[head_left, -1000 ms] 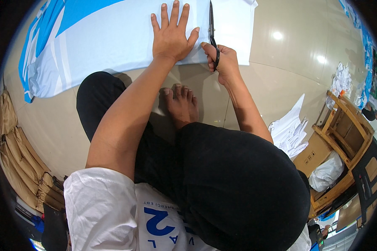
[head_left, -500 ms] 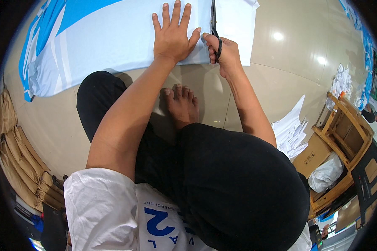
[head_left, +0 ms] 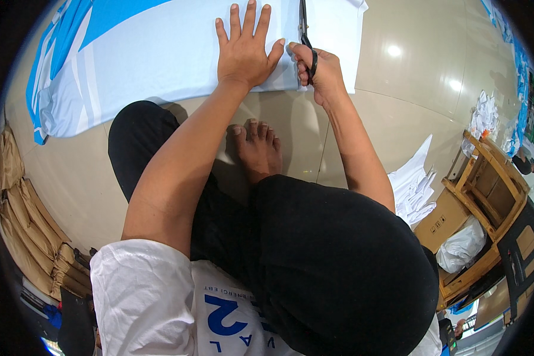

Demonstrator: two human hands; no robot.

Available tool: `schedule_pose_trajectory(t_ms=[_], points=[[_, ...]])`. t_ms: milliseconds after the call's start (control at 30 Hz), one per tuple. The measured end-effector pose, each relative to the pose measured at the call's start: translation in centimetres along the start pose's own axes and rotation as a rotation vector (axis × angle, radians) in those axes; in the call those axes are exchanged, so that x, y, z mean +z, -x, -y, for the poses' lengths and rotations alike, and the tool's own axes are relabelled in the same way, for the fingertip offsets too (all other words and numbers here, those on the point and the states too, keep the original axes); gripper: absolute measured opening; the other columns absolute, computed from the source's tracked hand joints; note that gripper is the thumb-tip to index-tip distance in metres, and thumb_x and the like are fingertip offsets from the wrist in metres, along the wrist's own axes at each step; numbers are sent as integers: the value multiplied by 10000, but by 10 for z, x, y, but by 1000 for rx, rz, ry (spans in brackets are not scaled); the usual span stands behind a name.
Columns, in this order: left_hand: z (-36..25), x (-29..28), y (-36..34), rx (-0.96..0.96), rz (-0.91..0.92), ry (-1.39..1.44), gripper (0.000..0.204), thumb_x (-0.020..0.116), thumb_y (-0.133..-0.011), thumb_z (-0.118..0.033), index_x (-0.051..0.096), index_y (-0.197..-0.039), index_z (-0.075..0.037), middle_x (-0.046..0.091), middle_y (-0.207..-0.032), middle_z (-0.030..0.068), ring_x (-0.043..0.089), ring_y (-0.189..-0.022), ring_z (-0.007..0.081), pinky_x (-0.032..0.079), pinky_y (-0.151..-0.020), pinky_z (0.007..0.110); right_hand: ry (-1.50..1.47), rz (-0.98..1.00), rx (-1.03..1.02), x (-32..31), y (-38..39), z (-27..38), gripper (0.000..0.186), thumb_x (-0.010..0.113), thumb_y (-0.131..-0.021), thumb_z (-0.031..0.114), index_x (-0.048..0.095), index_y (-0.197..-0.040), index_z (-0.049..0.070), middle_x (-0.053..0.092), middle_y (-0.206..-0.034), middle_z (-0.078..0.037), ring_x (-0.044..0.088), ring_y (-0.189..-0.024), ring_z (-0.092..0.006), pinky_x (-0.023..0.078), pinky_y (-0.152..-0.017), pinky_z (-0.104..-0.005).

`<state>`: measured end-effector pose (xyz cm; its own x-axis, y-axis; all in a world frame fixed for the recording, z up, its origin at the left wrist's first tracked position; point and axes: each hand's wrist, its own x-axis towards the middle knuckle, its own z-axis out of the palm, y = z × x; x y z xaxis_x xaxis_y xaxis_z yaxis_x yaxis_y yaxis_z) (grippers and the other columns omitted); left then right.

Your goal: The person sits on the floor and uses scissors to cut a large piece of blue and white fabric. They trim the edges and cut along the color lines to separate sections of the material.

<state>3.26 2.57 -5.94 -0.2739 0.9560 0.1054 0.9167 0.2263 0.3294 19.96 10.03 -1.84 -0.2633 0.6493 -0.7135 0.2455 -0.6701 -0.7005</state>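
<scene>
A wide sheet of white and blue fabric (head_left: 160, 62) lies spread over the tiled floor. Flat on its white part rests my left hand (head_left: 244, 54), fingers spread, pressing the cloth. Close by on the right, my right hand (head_left: 320, 70) grips black-handled scissors (head_left: 304, 29), its thumb and fingers around the handle loops. The blades point away from me along a line in the cloth, with a strip of white fabric (head_left: 333, 47) to their right. The blade tips run out of the top of the picture.
My bare foot (head_left: 259, 151) stands on the tiles just below the fabric's near edge. At right lie a white cloth heap (head_left: 412, 187), a cardboard box (head_left: 442, 219), a white plastic bag (head_left: 461, 244) and a wooden frame (head_left: 486, 178). Tan draped cloth (head_left: 29, 219) hangs at left.
My right hand and the scissors have shifted very slightly to the right. The left hand stays flat in the same place on the fabric.
</scene>
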Motion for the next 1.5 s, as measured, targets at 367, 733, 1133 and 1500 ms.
schedule_pose_trajectory(t_ms=[367, 733, 1133, 1500], points=[[0, 0, 1, 12, -28, 4, 850, 614, -1055, -478, 356, -1729, -29, 340, -1768, 286, 280, -1637, 534, 179, -1317, 716, 23, 1, -11, -1, -5, 1, 326, 891, -901, 305, 665, -852, 75, 583, -662, 27, 492, -515, -72, 382, -487, -241], [0, 3, -2, -12, 13, -23, 823, 566, -1079, -526, 347, -1745, -96, 324, -1792, 234, 250, -1658, 498, 164, -1325, 711, 60, 45, -1, -16, -2, 10, 334, 880, -918, 298, 679, -828, 47, 588, -654, 15, 492, -524, -79, 374, -487, -256], [5, 10, 2, -7, -41, -35, 771, 569, -1086, -515, 398, -1732, -129, 376, -1772, 218, 298, -1640, 510, 221, -1287, 756, 699, 229, 24, -117, -53, 89, 388, 899, -909, 402, 675, -764, 120, 563, -591, 42, 485, -493, -59, 343, -461, -231], [2, 9, 1, -54, 81, -19, 804, 516, -1096, -522, 298, -1771, -145, 260, -1825, 199, 166, -1689, 479, 123, -1329, 721, 802, 450, 6, -125, -98, 124, 337, 831, -951, 319, 671, -733, 118, 551, -577, 46, 453, -455, -39, 339, -421, -211]])
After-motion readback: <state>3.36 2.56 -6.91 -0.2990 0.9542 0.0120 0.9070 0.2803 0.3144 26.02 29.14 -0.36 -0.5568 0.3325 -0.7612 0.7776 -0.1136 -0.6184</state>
